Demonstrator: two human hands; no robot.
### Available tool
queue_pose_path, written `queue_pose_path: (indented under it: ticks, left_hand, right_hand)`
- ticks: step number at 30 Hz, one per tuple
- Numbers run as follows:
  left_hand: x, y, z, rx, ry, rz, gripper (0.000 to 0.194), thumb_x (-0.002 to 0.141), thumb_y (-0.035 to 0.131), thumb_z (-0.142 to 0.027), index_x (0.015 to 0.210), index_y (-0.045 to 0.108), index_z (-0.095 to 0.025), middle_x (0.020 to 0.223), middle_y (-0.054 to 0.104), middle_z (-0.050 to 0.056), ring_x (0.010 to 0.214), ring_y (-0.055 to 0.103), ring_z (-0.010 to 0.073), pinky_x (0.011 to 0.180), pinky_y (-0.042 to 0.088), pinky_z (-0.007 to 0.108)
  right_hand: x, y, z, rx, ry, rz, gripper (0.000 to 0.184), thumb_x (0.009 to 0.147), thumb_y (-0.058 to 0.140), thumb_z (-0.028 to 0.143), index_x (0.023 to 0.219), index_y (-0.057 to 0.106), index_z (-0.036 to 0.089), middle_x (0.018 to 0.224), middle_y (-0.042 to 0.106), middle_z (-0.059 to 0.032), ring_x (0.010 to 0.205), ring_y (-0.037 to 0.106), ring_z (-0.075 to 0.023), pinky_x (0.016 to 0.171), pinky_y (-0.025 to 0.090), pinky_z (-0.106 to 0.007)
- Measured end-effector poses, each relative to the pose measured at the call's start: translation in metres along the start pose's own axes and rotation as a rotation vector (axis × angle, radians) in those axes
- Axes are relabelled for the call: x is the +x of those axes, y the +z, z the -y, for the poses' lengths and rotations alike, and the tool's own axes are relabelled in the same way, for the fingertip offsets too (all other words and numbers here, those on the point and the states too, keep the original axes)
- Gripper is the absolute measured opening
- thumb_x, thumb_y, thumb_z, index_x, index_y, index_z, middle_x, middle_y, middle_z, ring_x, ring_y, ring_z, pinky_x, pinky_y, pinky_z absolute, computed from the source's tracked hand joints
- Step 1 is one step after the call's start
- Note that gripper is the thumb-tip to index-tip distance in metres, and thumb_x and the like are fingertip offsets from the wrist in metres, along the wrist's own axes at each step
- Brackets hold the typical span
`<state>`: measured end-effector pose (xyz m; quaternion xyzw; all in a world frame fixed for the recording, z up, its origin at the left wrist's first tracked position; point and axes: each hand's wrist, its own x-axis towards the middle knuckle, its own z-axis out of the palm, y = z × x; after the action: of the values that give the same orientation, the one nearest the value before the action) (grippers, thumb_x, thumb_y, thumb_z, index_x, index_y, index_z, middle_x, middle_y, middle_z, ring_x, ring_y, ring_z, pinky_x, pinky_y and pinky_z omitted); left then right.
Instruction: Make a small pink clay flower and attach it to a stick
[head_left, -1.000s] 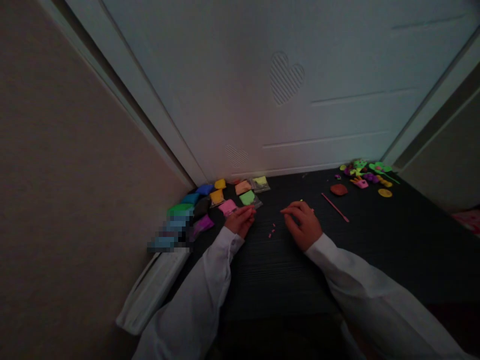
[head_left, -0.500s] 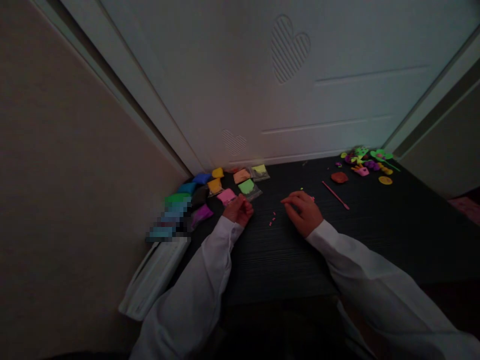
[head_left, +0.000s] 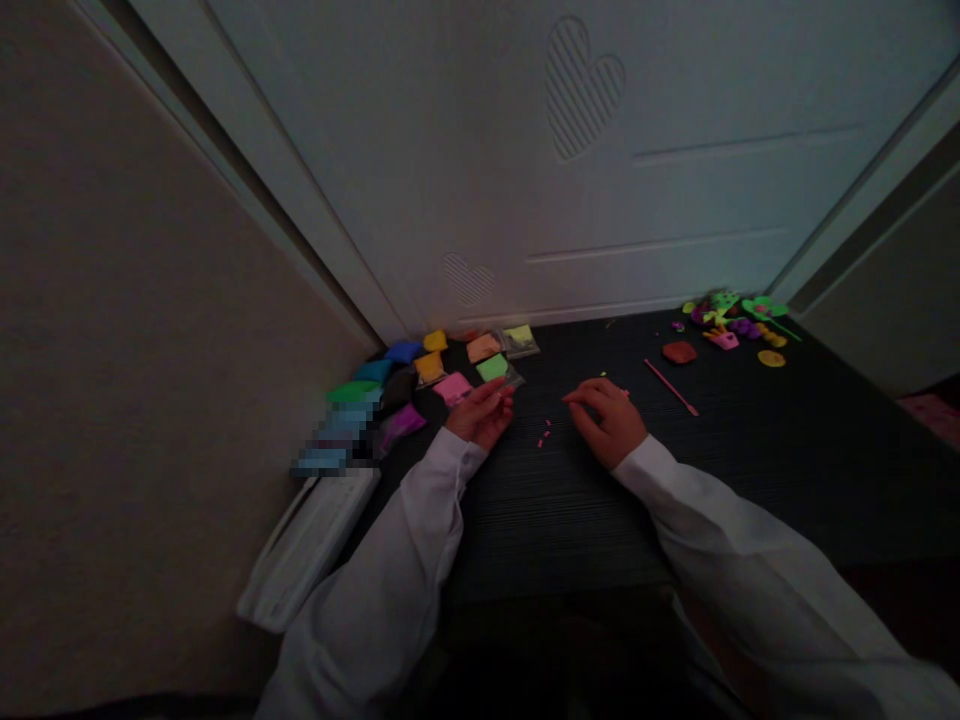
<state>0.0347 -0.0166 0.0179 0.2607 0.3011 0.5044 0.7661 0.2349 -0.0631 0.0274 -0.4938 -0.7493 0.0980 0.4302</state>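
My left hand (head_left: 480, 414) is held above the dark table, just in front of the pink clay packet (head_left: 453, 388). Its fingers are partly stretched out and apart; no object in them can be made out. Across a short gap, my right hand (head_left: 606, 420) is low over the tabletop with thumb and forefinger brought together in a pinch. Anything between those fingertips is too small to tell. Between the hands lie several tiny pink clay bits (head_left: 546, 434). A small pink piece (head_left: 626, 393) shows behind my right hand, and a tiny yellow-green bit (head_left: 603, 374) is near it.
Clay packets in many colours, including light green (head_left: 493, 368) and purple (head_left: 401, 425), line the left back. A white case (head_left: 311, 550) lies at the left edge. Rightward are a pink modelling tool (head_left: 671, 387), a red clay piece (head_left: 679, 352) and colourful clay figures (head_left: 724, 320). A white panel (head_left: 480, 150) stands behind.
My left hand's fingers have unfolded from a curl and the hand has moved slightly right. My right hand keeps nearly the same place and pinch. The view has shifted slightly.
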Motion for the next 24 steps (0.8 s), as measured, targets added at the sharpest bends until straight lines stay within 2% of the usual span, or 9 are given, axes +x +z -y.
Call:
queue_pose_path:
  ticks: [3,7,12,17,20,24]
  left_hand:
    - [-0.0004,-0.0010,0.0007,0.016,-0.006,0.001,0.027,0.067,0.051,0.000,0.088,0.056,-0.015,0.074,0.062,0.003,0.063,0.057,0.0100,0.056,0.047,0.021]
    - [0.0018,-0.0056,0.0032,0.025,-0.002,0.004,0.007,0.075,0.047,-0.010,0.078,0.053,-0.010,0.064,0.056,-0.001,0.055,0.053,0.0076,0.050,0.045,0.021]
    - [0.0023,-0.0088,0.0047,-0.008,0.008,0.042,0.018,0.079,0.042,-0.024,0.074,0.051,-0.010,0.059,0.049,-0.003,0.046,0.046,0.0046,0.043,0.040,0.018]
    - [-0.0003,-0.0052,0.0012,-0.055,0.015,0.072,0.032,0.080,0.038,-0.034,0.059,0.046,-0.011,0.044,0.037,-0.007,0.037,0.038,0.0034,0.036,0.034,0.017]
    - [-0.0011,-0.0038,-0.0008,-0.083,0.025,0.072,0.031,0.080,0.038,-0.033,0.058,0.045,-0.011,0.043,0.036,-0.008,0.036,0.037,0.0033,0.036,0.033,0.016]
    - [-0.0009,-0.0046,-0.0008,-0.101,0.038,0.049,0.020,0.080,0.041,-0.025,0.071,0.050,-0.010,0.054,0.045,-0.005,0.041,0.042,0.0034,0.039,0.037,0.017]
  right_hand:
    - [-0.0001,0.0003,-0.0004,-0.002,-0.005,0.006,0.017,0.073,0.044,0.016,0.085,0.057,0.018,0.084,0.048,-0.0045,0.083,0.047,-0.0149,0.076,0.039,-0.029]
    - [0.0006,0.0000,0.0001,-0.005,-0.008,0.005,0.017,0.074,0.044,0.015,0.085,0.057,0.018,0.084,0.048,-0.0047,0.082,0.047,-0.0152,0.076,0.039,-0.030]
    - [0.0011,0.0002,-0.0004,-0.003,-0.008,0.014,0.017,0.073,0.044,0.016,0.085,0.057,0.019,0.083,0.048,-0.0043,0.082,0.047,-0.0154,0.074,0.040,-0.030]
    - [0.0012,0.0009,-0.0022,-0.011,0.003,0.006,0.018,0.074,0.043,0.017,0.086,0.056,0.019,0.084,0.048,-0.0045,0.081,0.048,-0.0155,0.074,0.040,-0.030]
    - [0.0009,0.0004,-0.0025,-0.018,0.005,0.008,0.018,0.074,0.044,0.017,0.085,0.057,0.018,0.084,0.048,-0.0049,0.081,0.048,-0.0154,0.074,0.039,-0.030]
    - [0.0005,-0.0003,-0.0031,-0.021,0.005,0.013,0.017,0.074,0.044,0.017,0.086,0.057,0.018,0.084,0.048,-0.0050,0.082,0.047,-0.0153,0.075,0.039,-0.029]
